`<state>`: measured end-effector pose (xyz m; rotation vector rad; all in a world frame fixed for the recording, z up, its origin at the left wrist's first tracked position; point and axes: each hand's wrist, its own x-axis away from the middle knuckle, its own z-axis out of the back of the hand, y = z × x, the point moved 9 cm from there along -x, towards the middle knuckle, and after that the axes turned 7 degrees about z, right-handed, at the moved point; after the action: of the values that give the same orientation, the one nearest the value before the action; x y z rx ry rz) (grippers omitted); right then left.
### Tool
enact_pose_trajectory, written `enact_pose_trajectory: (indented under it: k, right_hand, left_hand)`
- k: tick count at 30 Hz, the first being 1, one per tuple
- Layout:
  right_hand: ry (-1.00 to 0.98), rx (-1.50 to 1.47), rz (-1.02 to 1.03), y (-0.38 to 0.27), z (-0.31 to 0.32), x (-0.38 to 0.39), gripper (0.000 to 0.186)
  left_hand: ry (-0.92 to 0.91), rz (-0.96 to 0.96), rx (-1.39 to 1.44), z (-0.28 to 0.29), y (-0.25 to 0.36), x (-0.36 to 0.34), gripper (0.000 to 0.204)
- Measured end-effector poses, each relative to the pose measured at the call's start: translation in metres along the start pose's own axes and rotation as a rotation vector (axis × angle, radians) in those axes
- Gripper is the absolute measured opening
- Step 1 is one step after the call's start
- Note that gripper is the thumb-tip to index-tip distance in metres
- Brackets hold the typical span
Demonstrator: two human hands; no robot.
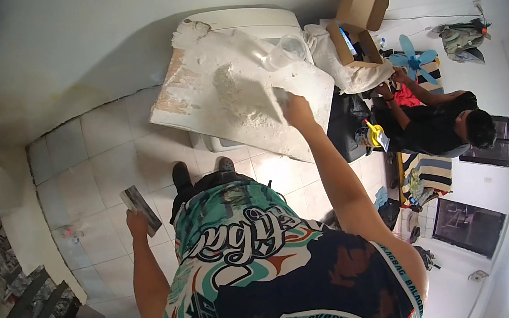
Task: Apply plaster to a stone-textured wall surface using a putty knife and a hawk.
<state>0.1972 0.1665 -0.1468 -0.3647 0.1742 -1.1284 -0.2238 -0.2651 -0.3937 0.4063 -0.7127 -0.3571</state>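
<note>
My left hand (136, 222) hangs low at my side, closed around a flat rectangular plastering trowel (142, 209) with a grey, smeared blade. Out over the board, my right hand (298, 111) grips a putty knife (282, 96), its blade down at the edge of the powder. That white powder (237, 98) lies heaped and scattered across a worn white board (180, 97), whose left side shows bare brown patches. On the board's far right part sits a clear plastic container (286, 52). Fingers hide the putty knife's handle.
A white appliance (244, 16) supports the board. Right of it are a white sack (348, 72), an open cardboard box (357, 51) and a tub (368, 136) with a yellow handle. A person in black (438, 128) works by a blue-bladed fan (414, 60). Tiled floor (93, 179) spreads left.
</note>
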Motion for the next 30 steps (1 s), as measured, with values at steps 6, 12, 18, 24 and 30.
enact_pose_trajectory:
  k: [6,12,18,24,30]
  right_hand:
    - [0.063,0.137,0.024,0.019,-0.036,-0.010,0.016]
    - [-0.128,0.152,0.174,-0.046,-0.059,-0.012,0.022]
    - [-0.008,0.170,-0.048,0.016,-0.011,-0.037,0.030]
    - [-0.022,0.245,0.161,-0.044,-0.054,-0.015,0.036]
    - [0.058,0.143,0.240,-0.043,-0.014,0.020,0.037]
  left_hand:
    - [-0.005,-0.048,0.007,0.012,0.027,-0.002,0.027]
    - [-0.065,0.030,0.010,0.007,-0.017,-0.002,0.029]
    - [-0.061,-0.035,0.003,0.028,0.009,-0.002,0.028]
    - [-0.049,0.055,0.078,0.038,-0.036,-0.013,0.028]
    - [-0.074,0.091,0.083,0.025,-0.043,-0.014,0.031]
